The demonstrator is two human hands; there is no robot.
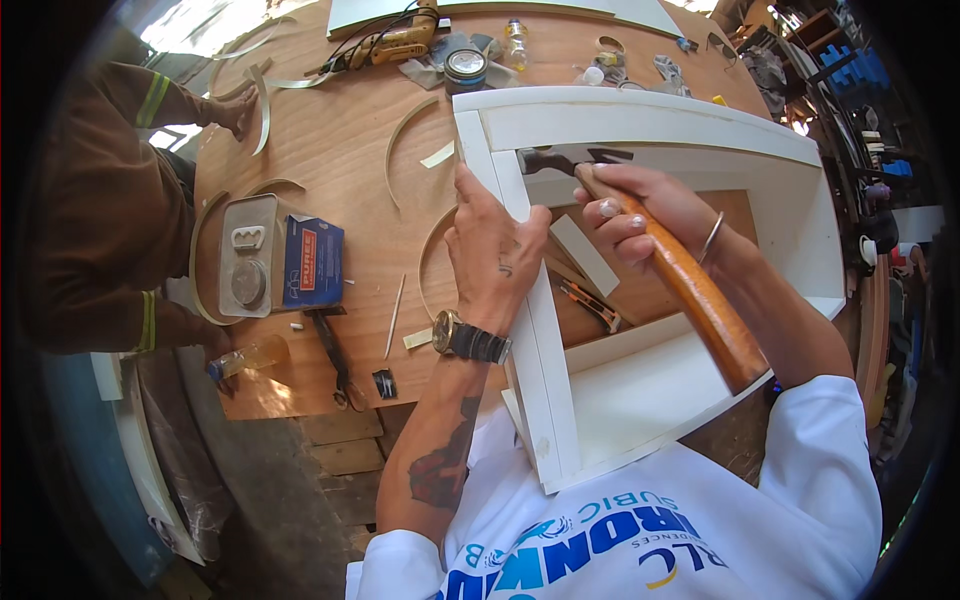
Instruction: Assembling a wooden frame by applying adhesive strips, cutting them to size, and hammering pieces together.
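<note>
A white box-like frame [555, 390] with open sides rests on the wooden table against my body. My left hand [490, 240] grips its left upright, fingers over the outer edge and thumb on the inner side. In my right hand [650, 212] is a claw hammer [700, 300], held high on its wooden handle near the head. The dark hammer head lies at the inner upper left corner of the frame; whether it touches the wood I cannot tell. Through the frame's opening show a utility knife [590, 305] and a white strip [583, 255] on the table.
Left on the plywood table [370, 240] stand a metal can [280, 255] and a plastic bottle [250, 357], near pliers [335, 355] and curved edging strips. A power tool [395, 42] and a round tin [465, 68] lie at the back. Another person [110, 210] stands at the left edge.
</note>
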